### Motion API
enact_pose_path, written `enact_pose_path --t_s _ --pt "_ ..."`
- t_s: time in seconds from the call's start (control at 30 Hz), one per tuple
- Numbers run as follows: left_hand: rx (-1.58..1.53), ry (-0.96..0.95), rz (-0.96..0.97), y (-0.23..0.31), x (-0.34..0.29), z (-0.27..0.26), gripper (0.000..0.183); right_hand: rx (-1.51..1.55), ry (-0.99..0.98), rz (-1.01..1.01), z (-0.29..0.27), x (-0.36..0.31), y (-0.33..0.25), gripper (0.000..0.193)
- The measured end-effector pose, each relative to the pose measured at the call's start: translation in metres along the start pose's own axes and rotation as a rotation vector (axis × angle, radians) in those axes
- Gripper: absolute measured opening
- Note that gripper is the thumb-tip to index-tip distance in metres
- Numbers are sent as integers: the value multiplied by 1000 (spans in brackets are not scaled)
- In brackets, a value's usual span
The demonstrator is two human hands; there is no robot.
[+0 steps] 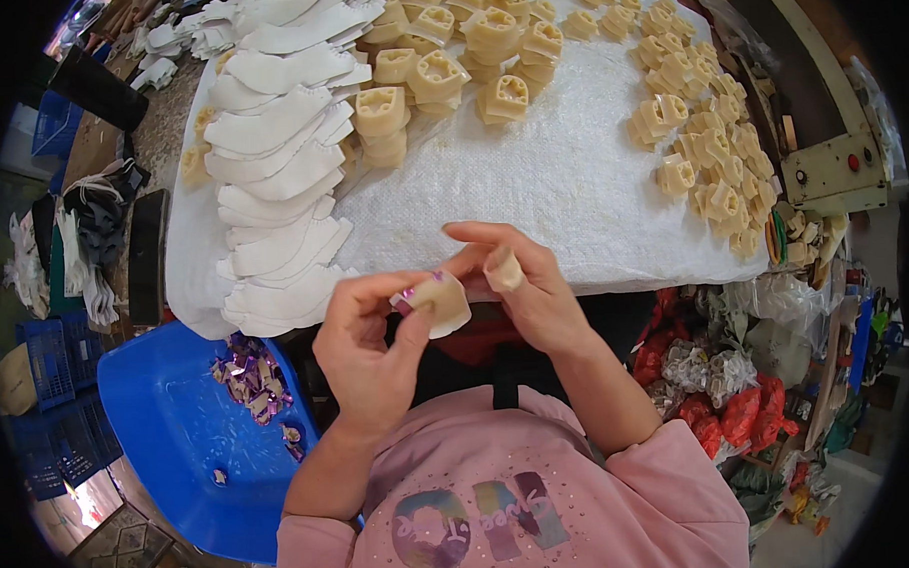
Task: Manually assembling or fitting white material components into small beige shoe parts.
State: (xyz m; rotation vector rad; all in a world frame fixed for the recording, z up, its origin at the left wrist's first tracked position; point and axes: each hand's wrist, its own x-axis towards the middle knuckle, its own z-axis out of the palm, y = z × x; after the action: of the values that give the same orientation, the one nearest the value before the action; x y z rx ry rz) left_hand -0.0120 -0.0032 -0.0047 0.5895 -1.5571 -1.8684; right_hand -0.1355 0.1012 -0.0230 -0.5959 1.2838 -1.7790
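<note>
My left hand (365,352) pinches a small cream piece (443,309) between thumb and fingers, above the near edge of the table. A shiny purple strip (405,304) shows on the piece's left side, with more purple at its top. My right hand (537,299) is beside it, index finger stretched out and fingers apart. A pale cover (504,270) wraps its thumb. Whether its other fingertips touch the piece, I cannot tell. Overlapping white curved pieces (280,170) run down the table's left side. Behind them and to the right are stacked cream shaped pieces (437,79).
A white woven sheet (531,191) covers the table. More cream pieces (710,155) lie heaped along its right side. At lower left is a blue tub (170,444) with shiny purple scraps (253,381). Red and clear plastic bags (744,409) are piled at the right.
</note>
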Motion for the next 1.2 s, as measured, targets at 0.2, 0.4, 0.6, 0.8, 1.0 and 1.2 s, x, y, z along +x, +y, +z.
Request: enact_pose_path --t_s 0.2,0.4,0.6,0.8,1.0,1.2 --pt "-114 -94 -14 -13 1 -1 15 -247 -92 -253 5 -1 2 18" --pt "-120 -101 -51 -10 2 0 11 -261 -9 -242 7 1 1 18" --pt "263 -82 134 -14 2 2 10 -912 104 -691 9 -2 -5 12" --pt "454 -165 440 -8 14 -10 9 -200 -109 -384 -9 -3 -11 19" --pt "339 -274 536 -16 8 -9 22 -353 -159 -227 -18 -1 -19 47" --pt "62 -453 -79 -15 4 -15 66 -650 -131 -565 -9 -2 -16 51"
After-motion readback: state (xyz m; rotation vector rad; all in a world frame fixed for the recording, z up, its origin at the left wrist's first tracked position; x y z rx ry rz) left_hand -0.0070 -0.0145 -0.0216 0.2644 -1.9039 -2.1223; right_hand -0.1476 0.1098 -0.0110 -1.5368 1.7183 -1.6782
